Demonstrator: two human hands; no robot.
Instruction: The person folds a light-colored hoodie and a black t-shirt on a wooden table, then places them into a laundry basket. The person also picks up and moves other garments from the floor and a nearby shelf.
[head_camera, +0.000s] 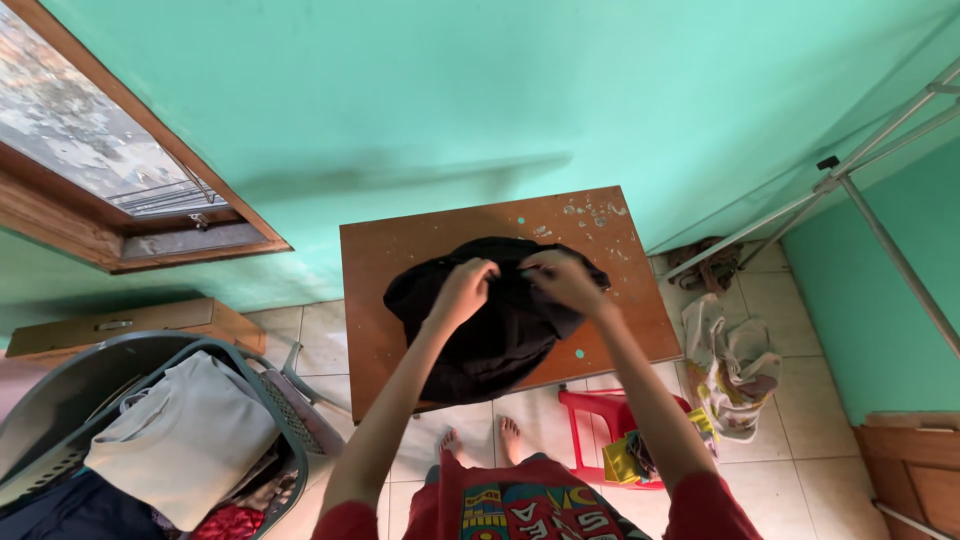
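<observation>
A crumpled black garment (490, 330) lies on a small brown wooden table (400, 250) against the green wall. My left hand (462, 290) grips a fold of the cloth near its top middle. My right hand (562, 280) pinches the cloth's upper right part, close beside the left. Both arms reach forward over the table's near edge. The garment's lower part hangs slightly over the front edge.
A grey laundry basket (270, 390) full of folded clothes stands at lower left. A red plastic stool (600, 420) with coloured items sits under the table's right. A cloth bag (735, 365) lies on the tiled floor; a metal rack (880, 220) stands at right. A window (90, 150) is at left.
</observation>
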